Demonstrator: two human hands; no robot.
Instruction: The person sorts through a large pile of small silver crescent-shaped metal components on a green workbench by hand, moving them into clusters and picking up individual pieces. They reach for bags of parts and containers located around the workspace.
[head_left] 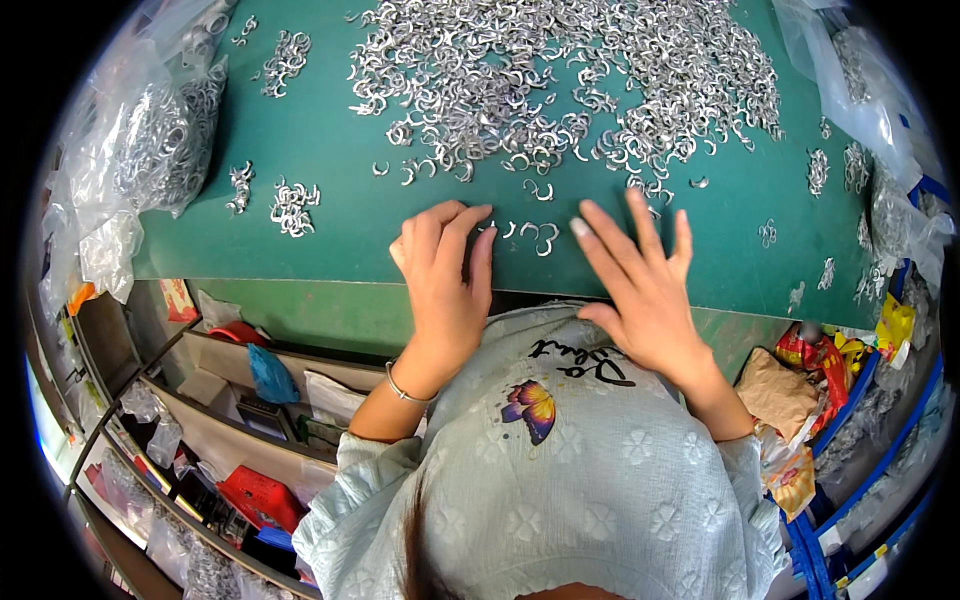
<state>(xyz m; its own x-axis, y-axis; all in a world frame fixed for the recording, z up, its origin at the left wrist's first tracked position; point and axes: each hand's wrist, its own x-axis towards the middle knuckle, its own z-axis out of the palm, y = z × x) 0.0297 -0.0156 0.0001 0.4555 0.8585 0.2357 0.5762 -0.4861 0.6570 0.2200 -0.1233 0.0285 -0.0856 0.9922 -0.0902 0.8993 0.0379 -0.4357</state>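
Note:
My left hand [445, 270] rests on the green table top [330, 150] near its front edge, fingers close together and pointing away from me. My right hand [640, 275] lies beside it with fingers spread, palm down, nothing held. Between the fingertips of both hands lie a few small curved silver metal clips [535, 235]. Beyond them spreads a big heap of the same clips [570, 70].
Small clusters of clips [292, 207] lie at the left, more [818, 170] at the right. Clear plastic bags of metal parts [150, 140] sit at the left edge, others [880, 110] at the right. Shelves with clutter [250, 400] are below left; crumpled wrappers [800, 390] below right.

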